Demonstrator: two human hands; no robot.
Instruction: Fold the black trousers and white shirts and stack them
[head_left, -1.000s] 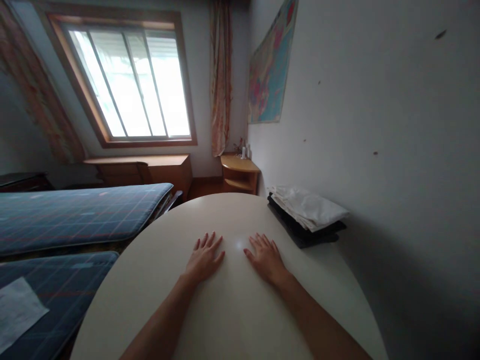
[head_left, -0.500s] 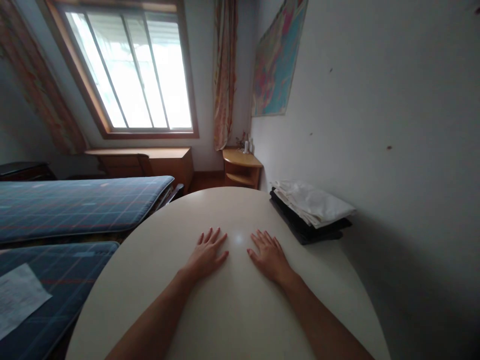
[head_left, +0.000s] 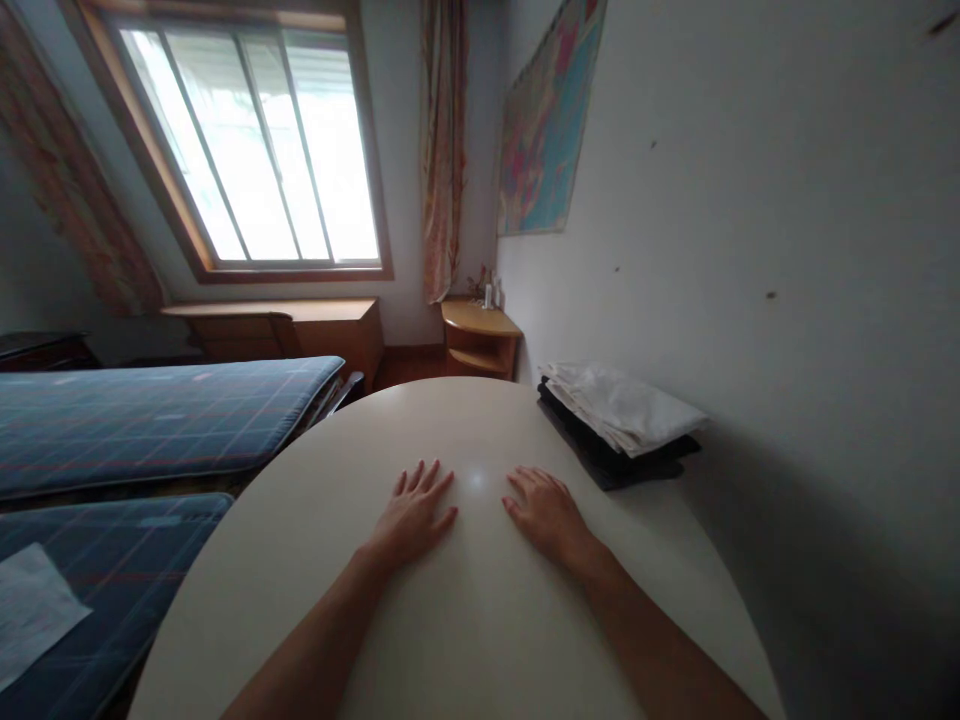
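Note:
My left hand lies palm down on the white round table, its fingers spread and nothing in it. Across a short gap, my right hand also rests on the tabletop, empty, with its fingers stretched forward and slightly bent. Beyond the right hand, at the table's right side by the wall, is a stack of folded cloth: a white cloth on top of a black one. Neither hand touches the stack.
Two blue plaid mattresses lie left of the table, the nearer with a sheet of paper on it. A wooden corner shelf and a desk stand at the back. The wall borders the right side.
My right hand has shifted slightly right, its fingers now closer together and a little more bent. The left hand stays in place. The view has tilted a little.

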